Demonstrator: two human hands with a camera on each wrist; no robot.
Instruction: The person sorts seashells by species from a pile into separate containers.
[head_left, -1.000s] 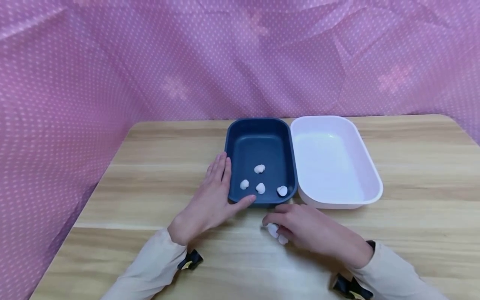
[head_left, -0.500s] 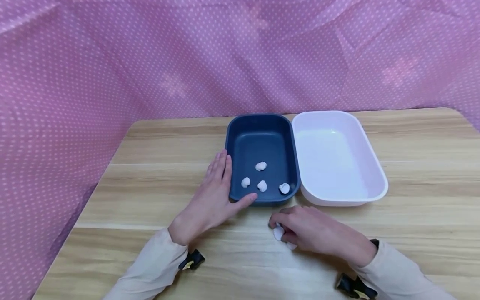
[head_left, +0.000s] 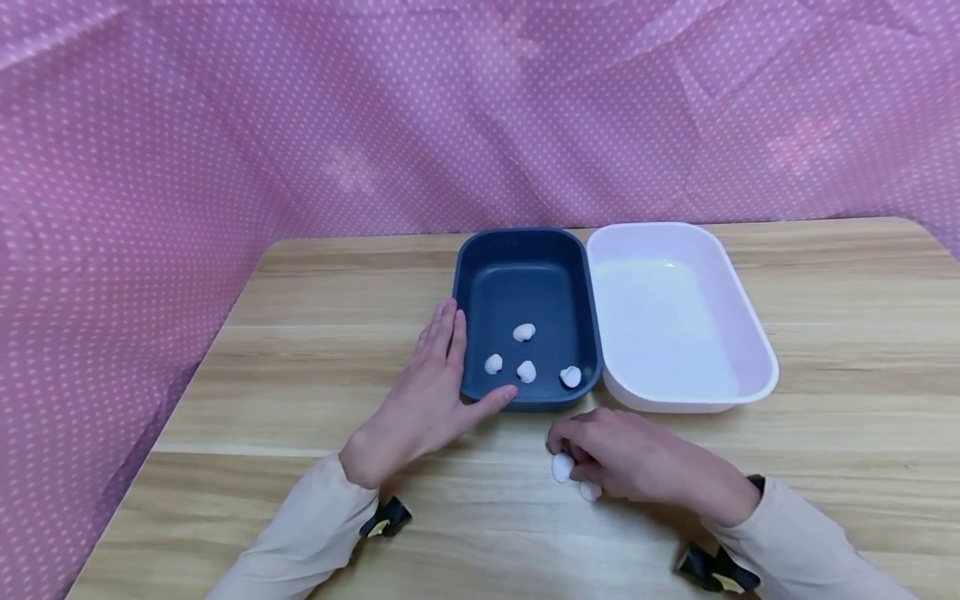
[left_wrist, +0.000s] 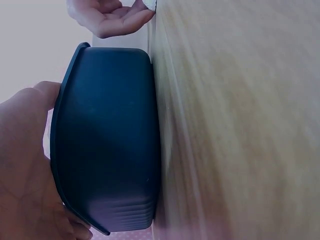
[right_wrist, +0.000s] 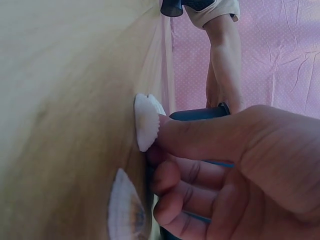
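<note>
My left hand (head_left: 420, 400) rests with straight fingers along the left rim of the dark blue tub (head_left: 517, 287), its thumb over the front rim. Inside lie several small white seashells (head_left: 526, 372). In front of the tubs, my right hand (head_left: 630, 458) bends low over the table, thumb and index finger at a white seashell (head_left: 562, 467). The right wrist view shows the thumb against this ridged seashell (right_wrist: 147, 122), with another white edge behind it. A second loose seashell (right_wrist: 125, 207) lies on the table beside the curled fingers.
A white tub (head_left: 678, 325) stands against the right side of the dark blue one. Both sit on a wood-grain table (head_left: 300, 333), backed by pink dotted cloth (head_left: 420, 117). Black wrist cameras (head_left: 386, 517) hang below the sleeves.
My right hand has moved slightly right and toward me, and the two seashells by it have shifted rightward. The left hand stays on the dark blue tub. The head view has tilted slightly.
</note>
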